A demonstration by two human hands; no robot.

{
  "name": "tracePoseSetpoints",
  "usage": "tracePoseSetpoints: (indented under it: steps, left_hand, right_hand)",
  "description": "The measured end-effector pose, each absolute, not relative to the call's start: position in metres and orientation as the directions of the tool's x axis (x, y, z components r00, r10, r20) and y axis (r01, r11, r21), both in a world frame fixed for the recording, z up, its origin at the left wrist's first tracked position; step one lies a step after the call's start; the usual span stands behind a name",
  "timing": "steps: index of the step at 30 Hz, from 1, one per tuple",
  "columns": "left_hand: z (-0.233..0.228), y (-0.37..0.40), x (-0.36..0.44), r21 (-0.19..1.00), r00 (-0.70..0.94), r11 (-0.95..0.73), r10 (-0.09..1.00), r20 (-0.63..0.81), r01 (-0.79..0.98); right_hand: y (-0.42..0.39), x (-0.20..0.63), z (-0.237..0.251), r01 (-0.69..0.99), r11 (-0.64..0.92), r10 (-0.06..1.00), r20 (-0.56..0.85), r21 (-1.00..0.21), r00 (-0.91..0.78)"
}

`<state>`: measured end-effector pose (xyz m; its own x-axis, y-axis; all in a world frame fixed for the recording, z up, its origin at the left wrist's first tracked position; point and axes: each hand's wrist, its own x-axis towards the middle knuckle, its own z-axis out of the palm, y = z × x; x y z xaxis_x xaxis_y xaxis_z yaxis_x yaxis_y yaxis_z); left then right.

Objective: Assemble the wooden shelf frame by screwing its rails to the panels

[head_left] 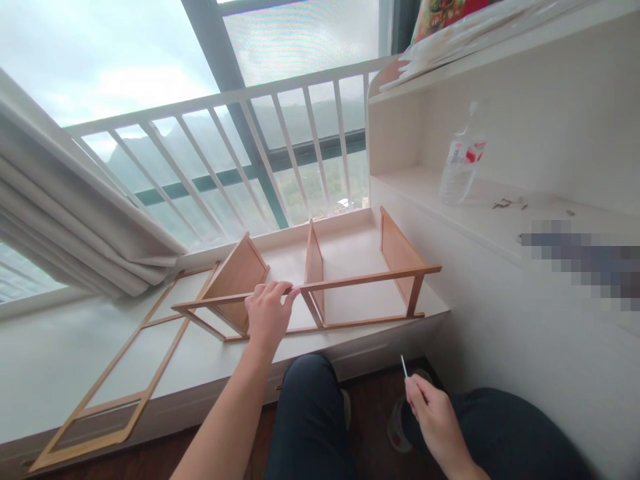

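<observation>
A wooden shelf frame lies on its side on the white window ledge, with several flat boards set between its rails. My left hand is closed over the upper rail near its middle, thumb and fingers around the wood. Low on the right, over my knee, my right hand is closed around a thin silver metal tool. Only its straight shaft shows; the rest is hidden in my fist, so its exact kind is unclear. The tool is apart from the frame.
Another flat wooden frame lies at left, overhanging the ledge. A white railing and grey curtain stand behind. On the right shelf are a plastic bottle and several small screw-like pieces.
</observation>
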<state>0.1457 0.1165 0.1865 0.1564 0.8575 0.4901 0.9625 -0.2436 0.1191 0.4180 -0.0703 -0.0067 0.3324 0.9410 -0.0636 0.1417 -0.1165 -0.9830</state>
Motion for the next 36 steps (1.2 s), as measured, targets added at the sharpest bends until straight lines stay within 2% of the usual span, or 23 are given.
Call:
tracePoseSetpoints:
  steps: [5,7,9,10,12,14,15,17,24,28,36]
  left_hand:
    - [0.187,0.104,0.165,0.219,0.128,-0.273,0.849,0.513,0.937]
    - [0.185,0.091,0.17,0.334,0.069,-0.311,0.815,0.575,0.89]
    - [0.179,0.074,0.176,0.532,-0.066,-0.326,0.804,0.591,0.781]
    - [0.175,0.065,0.18,0.661,-0.131,-0.31,0.839,0.529,0.684]
    - [0.166,0.051,0.189,0.902,-0.132,-0.176,0.96,0.245,0.394]
    - [0.158,0.044,0.197,0.991,-0.032,0.008,0.999,-0.004,0.132]
    - [0.156,0.044,0.201,0.997,0.008,0.064,0.998,-0.065,0.041]
    - [0.155,0.048,0.204,0.992,0.048,0.102,0.994,-0.099,-0.08]
    - [0.169,0.068,0.198,0.94,0.145,0.185,0.978,-0.148,-0.287]
    - [0.165,0.071,0.195,0.917,0.153,0.218,0.973,-0.175,-0.334]
    - [0.162,0.08,0.193,0.908,0.184,0.23,0.967,-0.174,-0.349]
  right_hand:
    - [-0.062,0.409,0.023,0.009,-0.09,0.956,-0.084,-0.996,0.281]
    - [-0.053,0.399,0.048,-0.057,-0.046,0.971,-0.058,-0.997,0.233]
    - [-0.04,0.384,0.073,-0.099,0.024,0.978,0.003,-0.995,0.206]
    - [-0.033,0.375,0.084,-0.126,0.052,0.98,0.027,-0.991,0.197]
    - [-0.019,0.357,0.102,-0.183,0.086,0.985,0.056,-0.979,0.166]
    - [-0.005,0.338,0.114,-0.224,0.102,0.989,0.074,-0.969,0.13]
    - [0.001,0.33,0.118,-0.239,0.108,0.99,0.081,-0.965,0.119]
    - [0.012,0.315,0.124,-0.273,0.114,0.99,0.086,-0.955,0.113]
    - [0.038,0.284,0.132,-0.46,0.11,0.989,0.05,-0.881,0.141]
    - [0.046,0.272,0.126,-0.487,0.102,0.986,0.023,-0.867,0.165]
    - [0.056,0.265,0.122,-0.437,0.116,0.979,0.027,-0.892,0.204]
